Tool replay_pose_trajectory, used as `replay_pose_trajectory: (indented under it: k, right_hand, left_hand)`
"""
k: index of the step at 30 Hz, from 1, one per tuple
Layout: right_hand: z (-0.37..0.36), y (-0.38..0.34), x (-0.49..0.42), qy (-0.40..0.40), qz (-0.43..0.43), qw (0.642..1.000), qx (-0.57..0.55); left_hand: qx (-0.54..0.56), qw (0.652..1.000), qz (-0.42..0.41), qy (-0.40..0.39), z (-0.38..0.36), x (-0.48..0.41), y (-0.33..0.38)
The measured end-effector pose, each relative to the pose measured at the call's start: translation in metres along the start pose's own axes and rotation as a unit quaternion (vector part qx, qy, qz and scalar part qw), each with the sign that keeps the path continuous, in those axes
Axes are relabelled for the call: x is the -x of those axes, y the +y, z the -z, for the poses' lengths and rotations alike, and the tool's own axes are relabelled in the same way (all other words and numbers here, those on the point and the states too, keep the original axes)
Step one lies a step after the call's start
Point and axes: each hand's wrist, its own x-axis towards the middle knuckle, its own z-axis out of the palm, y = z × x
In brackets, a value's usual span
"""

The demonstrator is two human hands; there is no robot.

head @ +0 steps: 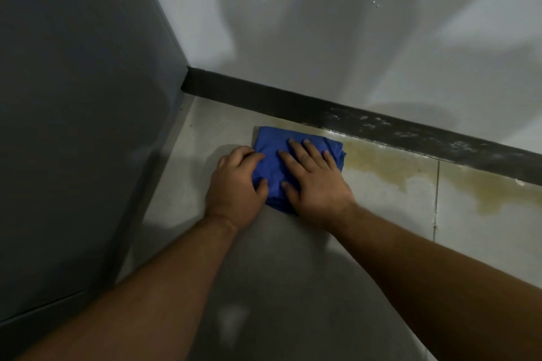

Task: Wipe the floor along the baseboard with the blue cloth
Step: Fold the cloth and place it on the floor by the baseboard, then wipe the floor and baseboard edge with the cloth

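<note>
A folded blue cloth [271, 145] lies on the pale floor [387, 193] close to the dark baseboard [293, 101], near the corner. My right hand [315, 182] presses flat on the cloth with its fingers straight and spread. My left hand [234, 187] holds the cloth's left edge, fingers curled over it and the thumb tucked against the fabric. Both forearms reach in from the bottom of the view.
A tall grey cabinet side [82, 126] stands at the left and meets the white wall [337, 23] at the corner. A yellowish stain [390, 161] runs along the floor beside the baseboard to the right of the cloth. White scuffs mark the baseboard there.
</note>
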Motion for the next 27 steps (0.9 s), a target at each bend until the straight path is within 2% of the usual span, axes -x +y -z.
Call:
replay_pose_trajectory:
  k: [2,5,8,11,14,18,21,27]
  right_hand:
    - [-0.002,0.004,0.003,-0.007,-0.004,1.000,0.024]
    - [0.006,0.000,0.005,0.038,-0.018,0.998,0.048]
    - [0.010,-0.002,-0.001,0.093,0.030,0.991,0.094]
    - [0.002,0.005,-0.005,0.036,0.099,0.991,0.084]
    - [-0.011,0.008,-0.001,-0.006,0.098,0.991,0.094]
    - [-0.017,-0.007,0.008,0.032,0.077,0.992,0.091]
    - [-0.016,-0.018,-0.002,0.062,0.098,0.988,0.098]
    - [-0.011,-0.010,-0.048,0.010,0.145,0.981,0.127]
  left_hand:
    - [0.006,1.000,-0.002,0.004,0.003,-0.001,-0.006]
    - [-0.001,1.000,0.011,0.029,0.006,0.001,-0.016]
    - [0.041,0.998,0.024,0.039,0.004,0.010,-0.028]
    - [0.033,0.999,-0.005,0.032,-0.001,0.016,-0.036]
    - [0.009,0.999,-0.015,0.038,-0.004,0.015,-0.035]
    - [-0.022,0.999,-0.023,0.034,-0.005,0.015,-0.034]
    - [-0.042,0.998,-0.023,0.029,-0.005,0.015,-0.034]
    - [-0.092,0.996,-0.012,0.009,-0.007,0.014,-0.034]
